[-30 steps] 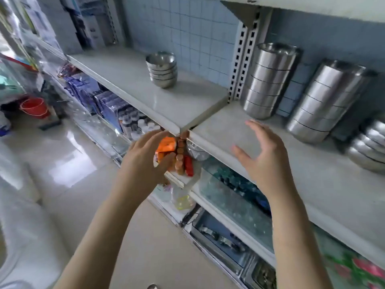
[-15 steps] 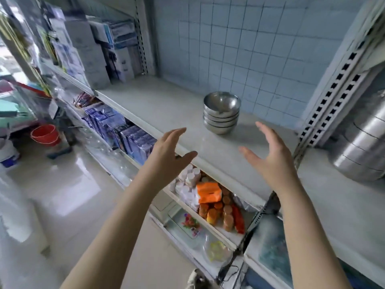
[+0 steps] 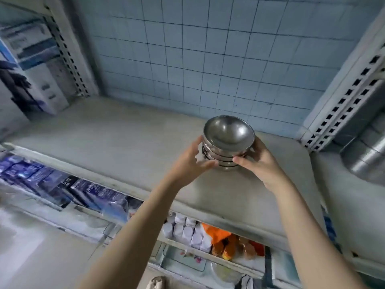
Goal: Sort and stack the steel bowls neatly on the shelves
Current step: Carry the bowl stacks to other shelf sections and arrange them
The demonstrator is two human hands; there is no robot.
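Both hands, the left hand (image 3: 190, 161) and right hand (image 3: 259, 161), grip the bowl stack (image 3: 228, 142) on the shelf (image 3: 125, 140), so I judge that moving it beside the other stacks (image 3: 366, 157) remains.

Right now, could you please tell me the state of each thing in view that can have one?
Stack of steel bowls: nested, upright, on the shelf, gripped from both sides.
Left hand: closed around the stack's left side.
Right hand: closed around the stack's right side.
Larger steel stack: lying tilted on the neighbouring shelf, untouched.
Boxes: upright at the shelf's far left.
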